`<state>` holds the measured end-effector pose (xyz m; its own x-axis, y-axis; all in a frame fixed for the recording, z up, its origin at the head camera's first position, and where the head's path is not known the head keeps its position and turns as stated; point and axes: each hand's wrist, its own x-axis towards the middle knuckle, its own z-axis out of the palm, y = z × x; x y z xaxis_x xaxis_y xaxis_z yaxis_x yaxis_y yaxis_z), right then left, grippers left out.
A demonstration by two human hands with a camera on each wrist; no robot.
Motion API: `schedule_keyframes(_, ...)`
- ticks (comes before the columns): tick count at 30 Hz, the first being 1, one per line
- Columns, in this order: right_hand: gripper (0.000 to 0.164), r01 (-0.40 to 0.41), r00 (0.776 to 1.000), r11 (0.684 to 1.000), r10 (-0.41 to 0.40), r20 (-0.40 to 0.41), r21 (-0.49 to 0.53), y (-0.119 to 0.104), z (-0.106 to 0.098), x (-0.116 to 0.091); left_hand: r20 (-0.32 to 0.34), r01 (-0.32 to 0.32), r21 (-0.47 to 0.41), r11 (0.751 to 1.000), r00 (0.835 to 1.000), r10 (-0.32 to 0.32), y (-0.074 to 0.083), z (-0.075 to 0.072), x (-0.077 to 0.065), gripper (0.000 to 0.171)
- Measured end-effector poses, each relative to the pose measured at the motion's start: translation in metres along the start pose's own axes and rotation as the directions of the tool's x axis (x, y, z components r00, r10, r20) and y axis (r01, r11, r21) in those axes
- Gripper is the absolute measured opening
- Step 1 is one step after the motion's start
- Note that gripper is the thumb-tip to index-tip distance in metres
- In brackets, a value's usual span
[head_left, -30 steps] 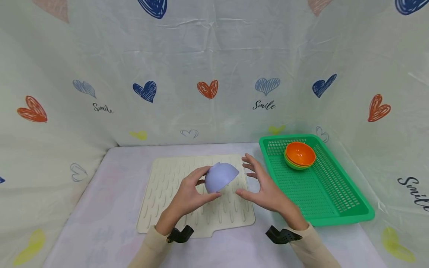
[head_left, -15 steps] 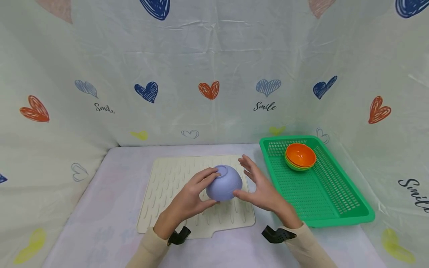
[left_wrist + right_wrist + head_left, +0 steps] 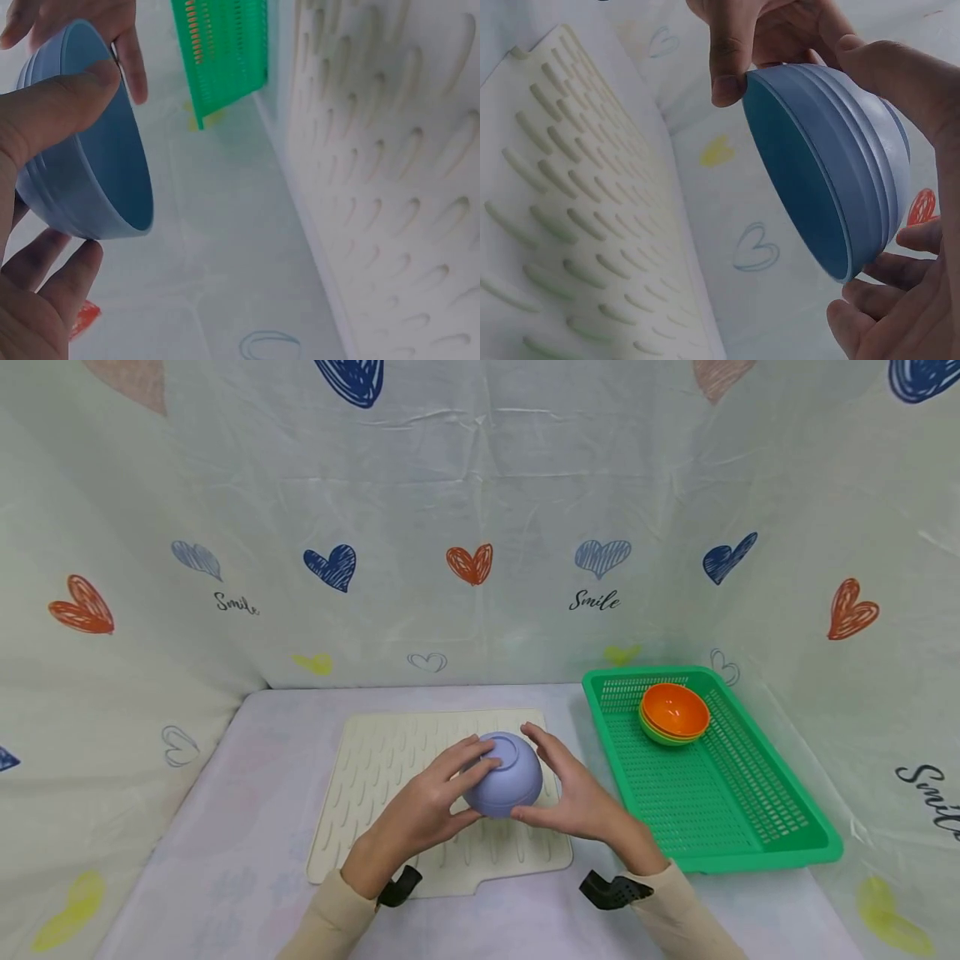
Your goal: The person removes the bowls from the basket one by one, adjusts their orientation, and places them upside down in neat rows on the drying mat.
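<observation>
A lavender-blue bowl (image 3: pixel 517 789) is held tilted bottom-up over the cream ridged mat (image 3: pixel 375 760) in the head view, its foot ring facing up. My left hand (image 3: pixel 423 797) grips the bowl's left side, fingers over the base and thumb at the rim. In the left wrist view that thumb (image 3: pixel 90 79) lies across the rim of the bowl (image 3: pixel 82 172). My right hand (image 3: pixel 581 793) spans the right side, thumb at the near edge and fingers at the far edge. Fingertips (image 3: pixel 870 289) of this hand meet the rim in the right wrist view.
A green perforated basket (image 3: pixel 727 810) stands to the right of the mat. Inside, at its back, sits a stack of bowls, an orange one (image 3: pixel 675 708) on top and a green one (image 3: pixel 660 737) below. A heart-printed sheet (image 3: pixel 480 627) encloses the table (image 3: pixel 240 827).
The bowl has turned from sideways to bottom-up, its base now facing the head camera. My right hand has moved left from beside the bowl onto its right side; my left keeps hold.
</observation>
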<state>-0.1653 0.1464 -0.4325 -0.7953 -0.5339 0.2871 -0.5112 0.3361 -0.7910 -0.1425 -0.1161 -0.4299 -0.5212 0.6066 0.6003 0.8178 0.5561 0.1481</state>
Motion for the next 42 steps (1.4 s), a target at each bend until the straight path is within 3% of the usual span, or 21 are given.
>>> schedule_keyframes(10, 0.097, 0.045, 0.999, 0.999, -0.046, -0.004, -0.021, 0.008, 0.005, 0.001, 0.005, -0.022, 0.024, 0.999, 1.000, 0.022, 0.001, -0.002, 0.001, 0.082)
schedule_keyframes(26, 0.091, 0.114, 0.990, 0.990, -0.120, -0.074, -0.083, 0.010, 0.004, 0.000, -0.017, -0.039, 0.016, 0.999, 0.999, 0.039, -0.001, 0.003, 0.000, 0.089)
schedule_keyframes(31, 0.091, 0.144, 0.984, 0.987, -0.151, -0.090, -0.075, 0.012, 0.004, 0.000, -0.021, -0.004, -0.072, 0.997, 1.000, 0.002, -0.003, 0.001, -0.001, 0.096)
schedule_keyframes(34, 0.091, 0.153, 0.982, 0.986, -0.160, -0.102, -0.071, 0.012, 0.003, 0.001, -0.015, 0.053, -0.149, 0.987, 0.998, -0.056, -0.005, -0.002, -0.003, 0.100)
schedule_keyframes(38, 0.091, 0.157, 0.980, 0.985, -0.164, -0.113, -0.074, 0.009, 0.002, 0.002, -0.025, 0.129, -0.232, 0.964, 0.990, -0.138, -0.009, -0.006, -0.007, 0.102)
schedule_keyframes(42, 0.091, 0.165, 0.979, 0.983, -0.173, -0.108, -0.078, 0.008, 0.002, 0.003, -0.057, 0.161, -0.350, 0.923, 0.980, -0.192, -0.014, -0.006, -0.009, 0.101)
